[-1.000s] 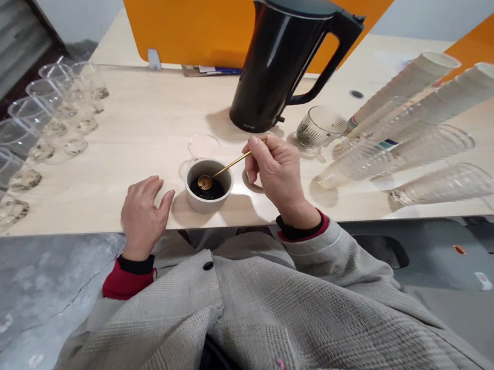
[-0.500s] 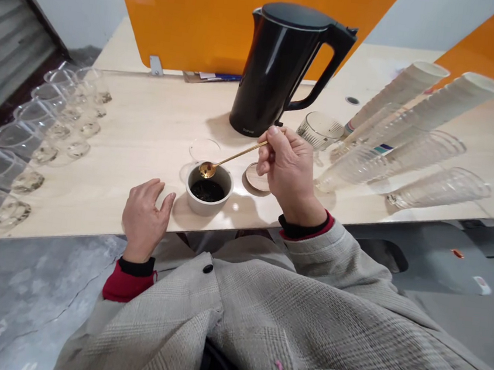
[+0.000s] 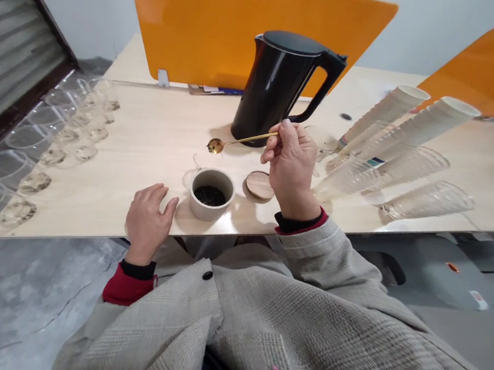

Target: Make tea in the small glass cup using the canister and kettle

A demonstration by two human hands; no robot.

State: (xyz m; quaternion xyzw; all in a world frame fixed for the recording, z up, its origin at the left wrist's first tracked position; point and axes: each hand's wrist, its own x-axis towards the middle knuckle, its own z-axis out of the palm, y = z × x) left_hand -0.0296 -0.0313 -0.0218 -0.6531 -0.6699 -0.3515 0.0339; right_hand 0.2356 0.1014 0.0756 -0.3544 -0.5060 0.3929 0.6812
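My right hand [image 3: 292, 163] pinches the handle of a gold spoon [image 3: 247, 138]. The spoon's bowl, with some dark bits in it, hangs in the air beyond a small light-grey pot [image 3: 209, 209]. Dark loose stuff that looks like tea leaves [image 3: 209, 196] lies inside the pot. Left of the pot, my left hand [image 3: 150, 219] rests on the table edge, fingers loosely spread and holding nothing. A round wooden lid [image 3: 260, 184] lies between the pot and my right hand. Just behind the spoon stands a black electric kettle [image 3: 271, 87].
Clear plastic cups [image 3: 26, 137] stand in rows at the left, several with bits at the bottom. Stacked paper cups [image 3: 434, 122] and clear cups [image 3: 425, 204] are at the right. A glass [image 3: 320, 138] is partly behind my right hand. An orange divider [image 3: 193, 26] stands behind the kettle.
The spoon has moved from over the pot's rim to farther back and higher, clear of the pot. My left hand stays at the table edge. The view has tilted up slightly.
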